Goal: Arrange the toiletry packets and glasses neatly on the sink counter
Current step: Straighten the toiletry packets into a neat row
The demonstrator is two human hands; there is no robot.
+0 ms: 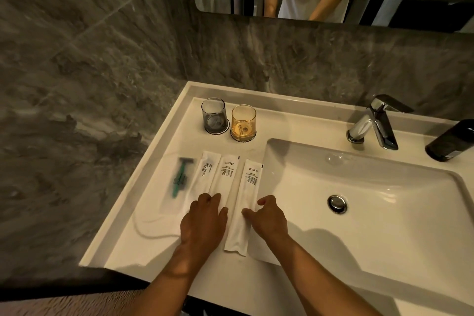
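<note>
A white sink counter (159,151) seen from above. Left of the basin (359,187), four packets lie side by side: a razor packet (179,179) farthest out, then a toothbrush packet (205,174), a third packet (227,174), and a fourth packet (246,202) nearest the basin. Behind them stand a grey glass (214,115) and an amber glass (243,122). The left hand (204,223) lies flat, fingers spread, on the middle packets. The right hand (269,218) rests loosely curled, pinching nothing, against the fourth packet. That packet sits lower than the others; sliding it gently away would likely even the row.
</note>
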